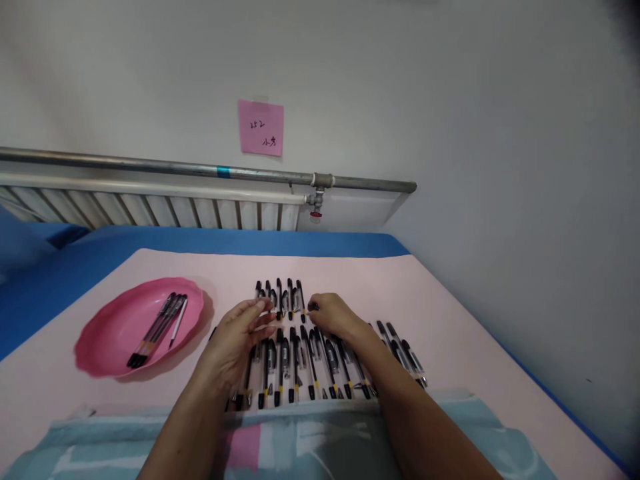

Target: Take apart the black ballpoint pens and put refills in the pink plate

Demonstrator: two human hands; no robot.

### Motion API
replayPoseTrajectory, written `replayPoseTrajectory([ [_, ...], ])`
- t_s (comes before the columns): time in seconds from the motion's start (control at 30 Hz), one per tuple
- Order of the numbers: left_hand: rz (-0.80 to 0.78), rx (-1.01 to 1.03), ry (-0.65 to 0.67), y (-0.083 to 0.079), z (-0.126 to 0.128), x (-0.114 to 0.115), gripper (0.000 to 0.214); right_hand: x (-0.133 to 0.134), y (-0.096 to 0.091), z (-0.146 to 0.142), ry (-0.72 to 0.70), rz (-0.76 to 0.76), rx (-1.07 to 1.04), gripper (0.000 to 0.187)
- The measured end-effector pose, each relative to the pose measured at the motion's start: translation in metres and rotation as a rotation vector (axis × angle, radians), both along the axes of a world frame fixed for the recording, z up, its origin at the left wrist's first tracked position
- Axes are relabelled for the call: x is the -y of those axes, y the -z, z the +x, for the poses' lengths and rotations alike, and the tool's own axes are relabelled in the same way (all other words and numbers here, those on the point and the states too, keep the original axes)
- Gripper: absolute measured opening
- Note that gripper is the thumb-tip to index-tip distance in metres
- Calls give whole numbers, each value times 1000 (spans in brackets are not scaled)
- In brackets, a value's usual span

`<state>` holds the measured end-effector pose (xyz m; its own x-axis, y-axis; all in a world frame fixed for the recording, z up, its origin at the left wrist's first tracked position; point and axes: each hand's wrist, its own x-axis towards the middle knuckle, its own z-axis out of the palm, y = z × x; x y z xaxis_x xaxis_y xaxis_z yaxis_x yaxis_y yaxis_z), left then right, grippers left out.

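Note:
Several black-capped clear pens (300,363) lie side by side in a row on a pale pink sheet (450,313). A shorter row of pens (281,297) lies just beyond them. My left hand (239,337) rests over the near row, fingers curled toward the far row. My right hand (334,315) is closed in a pinch on the tip of one pen at the right end of the far row. A pink oval dish (107,337) at the left holds a few pens (157,327).
A blue mattress (150,241) lies under the pink sheet. A radiator (150,207) and a metal pipe (200,168) run along the white wall, with a pink sticky note (261,127) above. A light blue patterned cloth (310,443) covers the near edge.

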<state>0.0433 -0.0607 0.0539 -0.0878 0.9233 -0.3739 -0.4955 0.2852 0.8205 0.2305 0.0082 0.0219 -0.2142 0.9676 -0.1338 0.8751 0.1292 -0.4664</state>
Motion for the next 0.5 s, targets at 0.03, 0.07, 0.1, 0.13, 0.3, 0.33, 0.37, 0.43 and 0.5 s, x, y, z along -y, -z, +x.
replayPoseTrajectory([
  [0.03, -1, -2, 0, 0, 0, 0, 11, 0, 0, 0, -1, -1, 1, 26],
  [0.07, -2, -5, 1, 0, 0, 0, 10, 1, 0, 0, 0, -3, 2, 26],
  [0.1, -1, -8, 3, 0, 0, 0, 10, 1, 0, 0, 3, -4, 1, 25],
  [0.13, -1, -11, 5, 0, 0, 0, 10, 0, 0, 1, 8, -2, -1, 25],
  [0.3, 3, -14, 21, 0, 0, 1, 9, -8, 2, 3, 81, 63, -25, 37],
  [0.33, 3, -15, 22, 0, -1, 1, 9, -9, 3, 3, 90, 78, -30, 41],
  [0.37, 1, -17, 22, 0, -1, 1, 10, -11, 4, 3, 93, 90, -33, 43],
  [0.43, -4, -21, 20, 1, -1, 0, 10, -12, 4, 4, 81, 108, -36, 44],
  [0.5, -2, -20, 20, 2, -1, 0, 11, -12, 4, 4, 62, 123, -34, 40],
])
